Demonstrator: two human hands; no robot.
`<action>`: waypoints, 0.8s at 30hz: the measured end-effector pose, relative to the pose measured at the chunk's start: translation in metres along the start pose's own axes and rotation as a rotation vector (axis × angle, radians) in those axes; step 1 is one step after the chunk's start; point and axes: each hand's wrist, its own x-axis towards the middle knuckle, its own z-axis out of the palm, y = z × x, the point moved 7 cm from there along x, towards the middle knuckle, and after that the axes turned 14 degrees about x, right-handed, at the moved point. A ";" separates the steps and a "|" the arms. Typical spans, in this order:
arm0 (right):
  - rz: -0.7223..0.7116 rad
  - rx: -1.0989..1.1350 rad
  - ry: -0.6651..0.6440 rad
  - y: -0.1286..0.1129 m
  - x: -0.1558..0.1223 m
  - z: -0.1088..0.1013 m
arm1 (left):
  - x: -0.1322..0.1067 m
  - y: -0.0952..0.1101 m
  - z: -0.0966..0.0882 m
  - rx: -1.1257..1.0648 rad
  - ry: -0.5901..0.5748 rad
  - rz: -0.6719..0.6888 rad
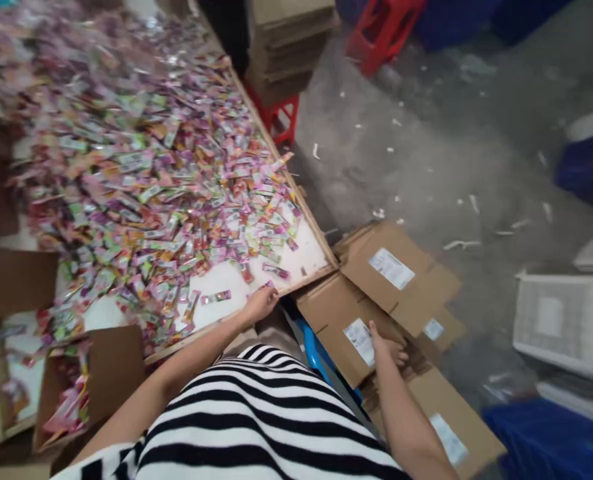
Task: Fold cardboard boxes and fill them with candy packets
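Observation:
My right hand (390, 350) grips the edge of a flattened cardboard box (326, 310) with a white label, the thumb lying on top beside the label. More flattened boxes (401, 267) are stacked around it. At the near corner of the table, my left hand (260, 304) rests by the wooden rim with its fingers curled together. A bit of purple wrapper shows at those fingertips; whether they hold it is unclear. Small colourful wrapped packets (176, 193) cover much of the white tabletop (309, 247).
An opened carton (114, 367) with packets inside stands at the lower left. Folded cardboard (289, 40) is piled on a red stool (286, 120) beyond the table. Another red stool (384, 30) stands farther back. White crates (566, 327) and blue bins (556, 433) line the right side.

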 end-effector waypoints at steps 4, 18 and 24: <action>0.146 0.040 0.069 0.021 0.011 -0.006 | 0.050 0.083 0.041 -0.013 -0.163 0.148; 0.045 0.675 -0.351 0.039 -0.002 -0.076 | 0.013 0.096 -0.019 -0.171 -0.416 0.038; -0.747 1.063 -0.360 -0.110 -0.123 -0.114 | -0.049 0.081 -0.156 -0.663 0.171 0.200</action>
